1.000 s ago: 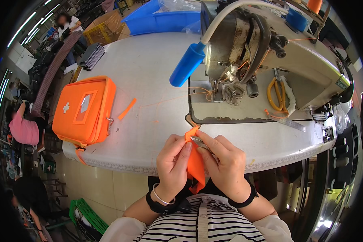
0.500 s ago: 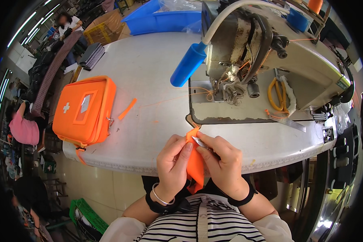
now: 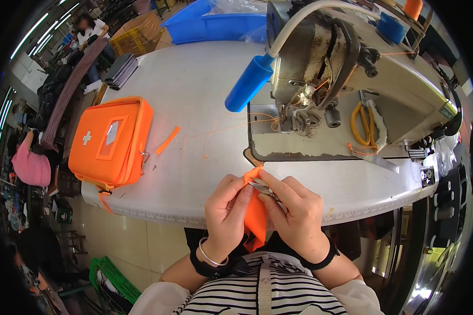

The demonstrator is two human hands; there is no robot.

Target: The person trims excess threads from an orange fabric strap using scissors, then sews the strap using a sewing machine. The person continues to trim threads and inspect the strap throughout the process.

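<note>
Ok, L hand pinches orange cloth; R hand, curled, grips prob. snips.

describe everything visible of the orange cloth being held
The orange cloth is matte, fabric-looking, and folded near its top, where the left grip pinches it. Below, it hangs loose and creased past the table's near edge. The right grip holds a small metal tool at its upper part; whether it cuts is unclear.

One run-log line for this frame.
left hand: pinching orange fabric | right hand: holding pointed metal tool at fabric | table: orange white-cross bag
</note>
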